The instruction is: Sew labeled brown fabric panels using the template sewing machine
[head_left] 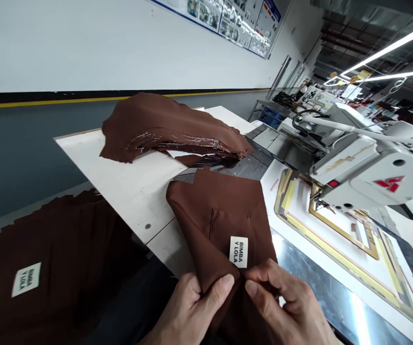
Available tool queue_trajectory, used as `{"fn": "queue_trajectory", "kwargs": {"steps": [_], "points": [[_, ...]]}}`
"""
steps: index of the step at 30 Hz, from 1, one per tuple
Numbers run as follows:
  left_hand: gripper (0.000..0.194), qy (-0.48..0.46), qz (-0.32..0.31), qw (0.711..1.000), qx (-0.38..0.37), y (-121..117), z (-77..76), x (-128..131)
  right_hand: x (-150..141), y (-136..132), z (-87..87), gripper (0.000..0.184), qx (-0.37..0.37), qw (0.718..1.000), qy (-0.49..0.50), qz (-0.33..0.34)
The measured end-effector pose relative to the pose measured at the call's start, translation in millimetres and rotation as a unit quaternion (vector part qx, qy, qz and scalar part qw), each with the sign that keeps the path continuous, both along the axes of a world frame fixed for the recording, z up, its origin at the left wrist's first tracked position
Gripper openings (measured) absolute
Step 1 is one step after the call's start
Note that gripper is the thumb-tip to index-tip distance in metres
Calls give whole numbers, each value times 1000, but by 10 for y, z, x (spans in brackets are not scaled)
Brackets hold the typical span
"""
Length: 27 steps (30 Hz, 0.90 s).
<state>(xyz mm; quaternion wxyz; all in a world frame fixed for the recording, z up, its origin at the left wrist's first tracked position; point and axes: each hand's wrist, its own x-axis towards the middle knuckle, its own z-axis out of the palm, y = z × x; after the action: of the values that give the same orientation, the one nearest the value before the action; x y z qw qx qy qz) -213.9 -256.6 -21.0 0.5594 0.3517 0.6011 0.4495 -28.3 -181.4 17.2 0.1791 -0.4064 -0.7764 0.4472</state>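
- Right now the left hand and right hand are pinching a folded brown fabric piece together, close but not touching, at the right edge of the white desk
- The right fingers are gripping just below a "BIMBA Y LOLA" label, so a slipping fold could be dragging that label askew
- Farther along the desk, a brown sheet is shedding loose threads, and these could be snagging on the held piece
- Right of the desk, a sewing machine is standing over a yellow-edged template frame, where a drooping corner could be catching
- Left of the desk, a second labelled brown piece is lying close enough to get mixed up
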Motion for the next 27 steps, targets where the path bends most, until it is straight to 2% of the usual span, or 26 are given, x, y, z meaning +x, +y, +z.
{"fn": "queue_trajectory", "kwargs": {"steps": [6,11,14,18,21,24,27], "points": [[54,-7,-24,1000,8,38,-59,133,79,8,-12,23,15,999,-22,-26],[56,38,-31,999,20,57,-72,189,110,24,-41,18,72,997,-29,-8],[55,42,-36,998,29,77,-39,219,135,31,-79,12,146,988,-42,4],[49,43,-35,997,49,102,-20,247,160,48,-156,15,292,952,-60,63],[49,54,-25,998,32,100,-53,252,161,51,-205,19,344,933,-66,82],[49,47,1,999,-16,93,-85,232,160,48,-201,20,340,936,-57,73],[48,27,36,998,-47,97,-70,188,171,58,-141,17,278,956,-30,83]]}}
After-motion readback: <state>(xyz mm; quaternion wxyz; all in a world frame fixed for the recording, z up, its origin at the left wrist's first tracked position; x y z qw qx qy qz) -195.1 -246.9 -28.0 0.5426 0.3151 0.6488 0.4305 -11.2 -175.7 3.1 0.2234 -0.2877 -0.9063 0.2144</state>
